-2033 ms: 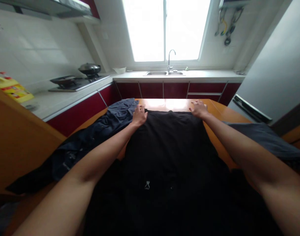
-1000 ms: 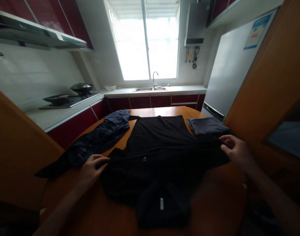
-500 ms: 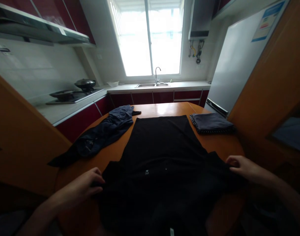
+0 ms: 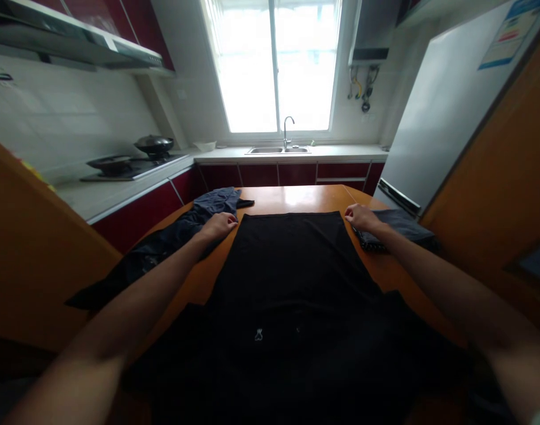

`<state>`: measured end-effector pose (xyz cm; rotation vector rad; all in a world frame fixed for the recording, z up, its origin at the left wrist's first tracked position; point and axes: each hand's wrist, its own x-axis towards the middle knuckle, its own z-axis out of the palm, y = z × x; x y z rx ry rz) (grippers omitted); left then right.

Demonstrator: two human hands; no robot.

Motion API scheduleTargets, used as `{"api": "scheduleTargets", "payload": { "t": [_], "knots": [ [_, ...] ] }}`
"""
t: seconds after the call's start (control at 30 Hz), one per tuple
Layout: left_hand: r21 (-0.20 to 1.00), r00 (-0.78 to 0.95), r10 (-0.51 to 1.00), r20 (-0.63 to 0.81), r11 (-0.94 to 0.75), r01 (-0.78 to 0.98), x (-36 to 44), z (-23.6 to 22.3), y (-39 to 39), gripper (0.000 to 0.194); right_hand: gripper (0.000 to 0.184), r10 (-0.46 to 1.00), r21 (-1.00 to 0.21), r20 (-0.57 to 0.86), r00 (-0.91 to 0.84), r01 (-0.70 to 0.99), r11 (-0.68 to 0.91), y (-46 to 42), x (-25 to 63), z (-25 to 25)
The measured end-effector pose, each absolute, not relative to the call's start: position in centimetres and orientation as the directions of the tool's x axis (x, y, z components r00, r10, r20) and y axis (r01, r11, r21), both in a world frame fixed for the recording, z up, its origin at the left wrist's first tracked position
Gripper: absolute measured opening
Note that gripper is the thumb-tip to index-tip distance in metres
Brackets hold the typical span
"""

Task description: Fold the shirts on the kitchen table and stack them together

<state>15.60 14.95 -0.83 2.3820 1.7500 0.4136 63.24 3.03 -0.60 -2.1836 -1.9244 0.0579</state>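
A black T-shirt (image 4: 292,265) lies spread on the wooden table, its hem at the far side and a small light print on its dark front. The part nearest me is dim, and its outline is hard to follow. My left hand (image 4: 219,226), fingers curled closed, is just left of the hem's left corner, with a strip of table between. Beside the right corner is my right hand (image 4: 361,217), its fingers also drawn together. Neither hand shows any cloth in it. Both forearms reach forward along the shirt's sides.
Crumpled dark blue clothing (image 4: 172,242) lies left, partly behind my left arm. Folded dark clothes (image 4: 403,227) are at the right behind my right wrist. The orange table (image 4: 292,196) has a rounded edge. Beyond are a sink (image 4: 279,150), a stove (image 4: 137,168) and a fridge (image 4: 442,100).
Both hands have left the sleeves and moved forward to the far hem corners. The shirt's sleeves now lie lower and spread wider. The view has shifted slightly.
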Motion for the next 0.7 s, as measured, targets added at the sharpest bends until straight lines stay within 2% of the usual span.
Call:
{"api": "scheduleTargets", "payload": {
  "t": [0.23,0.37,0.47,0.57,0.7],
  "knots": [
    [0.279,0.153,0.983,0.101,-0.176,0.944,17.6,-4.1,23.8,0.044,0.024,0.991,-0.105,0.022,0.134,0.986,-0.131,12.6,63.9,-3.2],
    [0.308,0.169,0.985,0.034,-0.171,0.936,17.8,-5.5,27.2,0.035,0.015,0.992,-0.081,-0.052,0.111,0.990,-0.115,15.8,65.4,-4.3],
    [0.346,0.228,0.974,-0.017,-0.208,0.915,18.0,-5.9,28.5,0.028,0.005,0.988,-0.103,-0.116,0.106,0.988,-0.118,17.2,66.4,-4.7],
    [0.383,0.283,0.958,-0.055,-0.241,0.892,17.8,-5.7,29.1,0.029,0.004,0.985,-0.161,-0.151,0.079,0.981,-0.104,17.9,67.3,-4.6],
    [0.394,0.280,0.960,0.003,-0.259,0.882,17.1,-5.0,29.8,0.027,0.008,0.997,-0.242,-0.070,0.041,0.969,-0.057,18.7,68.8,-3.3]
  ]
}}
